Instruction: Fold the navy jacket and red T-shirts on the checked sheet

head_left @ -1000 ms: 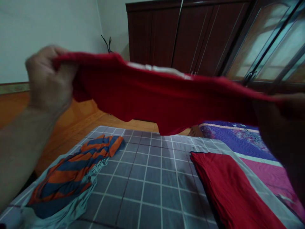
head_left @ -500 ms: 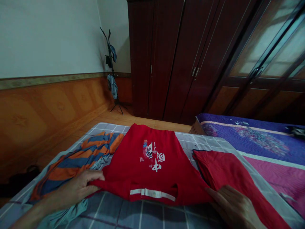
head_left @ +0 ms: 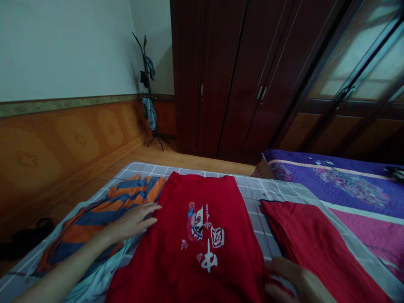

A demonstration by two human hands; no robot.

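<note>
A red T-shirt lies spread out in front of me, with a cartoon print and white characters on its front; its neck end runs out of view at the bottom. My left hand is at the shirt's left edge, fingers stretched out, the fingertips touching the cloth. At the right edge is my right hand, somewhat blurred, its thumb and fingers apart around a bit of red cloth. An orange and blue striped garment lies under and beyond my left forearm, with a pale teal cloth next to it.
A folded red garment with a dark edge lies to the right on the checked grey bedsheet. A second bed with a purple and pink cover stands farther right. A dark wardrobe and a coat stand are at the back.
Both hands have let go of the shirt's shoulders. The shirt has come down flatter and nearer to me. My left hand has moved forward along its left edge; my right hand stays at the right side.
</note>
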